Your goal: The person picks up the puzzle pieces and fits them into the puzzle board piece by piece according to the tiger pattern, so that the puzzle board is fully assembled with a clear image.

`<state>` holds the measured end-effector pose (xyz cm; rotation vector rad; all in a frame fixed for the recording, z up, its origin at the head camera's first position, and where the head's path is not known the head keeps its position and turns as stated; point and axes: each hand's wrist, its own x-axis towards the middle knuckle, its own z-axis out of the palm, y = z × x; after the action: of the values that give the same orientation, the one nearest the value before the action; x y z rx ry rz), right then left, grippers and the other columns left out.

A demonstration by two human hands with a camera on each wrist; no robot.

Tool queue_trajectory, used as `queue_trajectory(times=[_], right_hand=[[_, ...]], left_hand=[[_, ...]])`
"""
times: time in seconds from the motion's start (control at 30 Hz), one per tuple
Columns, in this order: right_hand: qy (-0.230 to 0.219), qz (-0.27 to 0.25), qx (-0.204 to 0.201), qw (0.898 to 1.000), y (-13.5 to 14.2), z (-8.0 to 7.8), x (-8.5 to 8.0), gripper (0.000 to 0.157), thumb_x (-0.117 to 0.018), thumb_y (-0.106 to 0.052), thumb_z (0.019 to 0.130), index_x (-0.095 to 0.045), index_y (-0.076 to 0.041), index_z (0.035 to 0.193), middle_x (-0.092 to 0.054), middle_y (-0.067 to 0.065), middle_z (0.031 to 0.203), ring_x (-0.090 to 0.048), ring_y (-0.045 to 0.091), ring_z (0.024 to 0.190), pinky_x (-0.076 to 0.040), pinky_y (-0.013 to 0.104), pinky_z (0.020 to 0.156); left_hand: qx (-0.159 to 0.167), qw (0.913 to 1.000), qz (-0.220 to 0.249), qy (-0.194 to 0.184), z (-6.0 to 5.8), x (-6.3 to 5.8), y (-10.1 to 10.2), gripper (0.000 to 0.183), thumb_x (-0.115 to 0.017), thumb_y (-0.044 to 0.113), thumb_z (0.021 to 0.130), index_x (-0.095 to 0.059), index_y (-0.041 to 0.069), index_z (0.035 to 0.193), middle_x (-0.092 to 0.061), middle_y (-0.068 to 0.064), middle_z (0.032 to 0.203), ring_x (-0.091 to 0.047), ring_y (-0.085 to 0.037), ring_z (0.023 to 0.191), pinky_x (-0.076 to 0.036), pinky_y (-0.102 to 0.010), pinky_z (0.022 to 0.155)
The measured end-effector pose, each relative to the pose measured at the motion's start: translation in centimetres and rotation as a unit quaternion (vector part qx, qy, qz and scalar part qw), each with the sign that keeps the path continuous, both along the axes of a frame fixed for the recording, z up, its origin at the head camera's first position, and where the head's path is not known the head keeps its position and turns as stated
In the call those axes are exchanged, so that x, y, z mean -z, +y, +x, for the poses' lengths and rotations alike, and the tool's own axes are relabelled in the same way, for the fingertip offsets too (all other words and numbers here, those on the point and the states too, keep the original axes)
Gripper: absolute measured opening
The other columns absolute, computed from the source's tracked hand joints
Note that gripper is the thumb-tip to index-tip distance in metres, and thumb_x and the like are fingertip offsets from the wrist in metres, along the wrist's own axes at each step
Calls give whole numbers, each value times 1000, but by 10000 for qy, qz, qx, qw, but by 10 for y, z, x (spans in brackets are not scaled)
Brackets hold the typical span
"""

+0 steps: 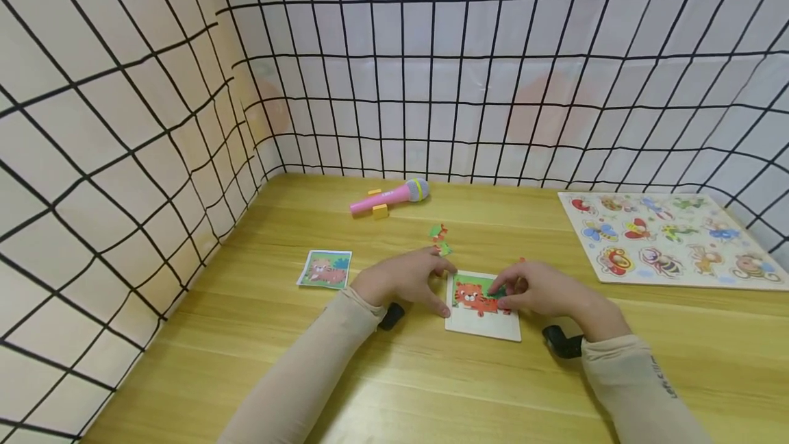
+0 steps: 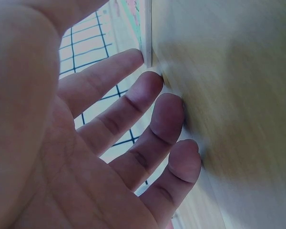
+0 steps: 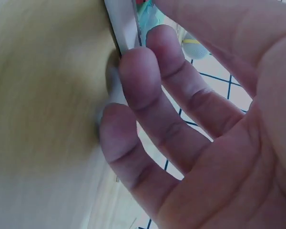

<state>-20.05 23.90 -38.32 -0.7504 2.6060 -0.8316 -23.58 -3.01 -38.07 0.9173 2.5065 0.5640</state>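
A white puzzle board (image 1: pixel 483 326) lies on the table, partly filled with pieces showing a red-orange tiger (image 1: pixel 470 297) on green. My left hand (image 1: pixel 409 279) rests at its left side, index fingertip by the top corner and thumb lower down the edge. In the left wrist view the fingers (image 2: pixel 138 155) are loosely bent, tips down by the tabletop. My right hand (image 1: pixel 539 290) is over the board's right side, pinching a small green puzzle piece (image 1: pixel 498 291) between index finger and thumb. The fingers partly hide that piece. Other right-hand fingertips (image 3: pixel 140 71) lie along the board's edge.
Loose puzzle pieces (image 1: pixel 440 233) lie beyond the board. A tiger picture card (image 1: pixel 327 270) is to the left. Farther back are a pink toy microphone (image 1: pixel 388 197) and yellow blocks (image 1: pixel 380 211). A large animal puzzle board (image 1: pixel 672 235) lies right. Black netting (image 1: pixel 431 77) surrounds the table.
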Motion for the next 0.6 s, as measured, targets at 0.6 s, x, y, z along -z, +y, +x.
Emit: queue_trajectory(times=[0.6], right_hand=[[-132, 61, 307, 9994, -4, 2, -3, 7, -79, -16, 88, -82, -17, 95, -63, -4, 90, -54, 15, 79, -47, 30, 68]], left_hand=[[-17, 10000, 2, -9, 0, 0, 0, 72, -89, 39, 78, -59, 19, 141, -62, -1, 130, -18, -19, 151, -25, -36, 117]])
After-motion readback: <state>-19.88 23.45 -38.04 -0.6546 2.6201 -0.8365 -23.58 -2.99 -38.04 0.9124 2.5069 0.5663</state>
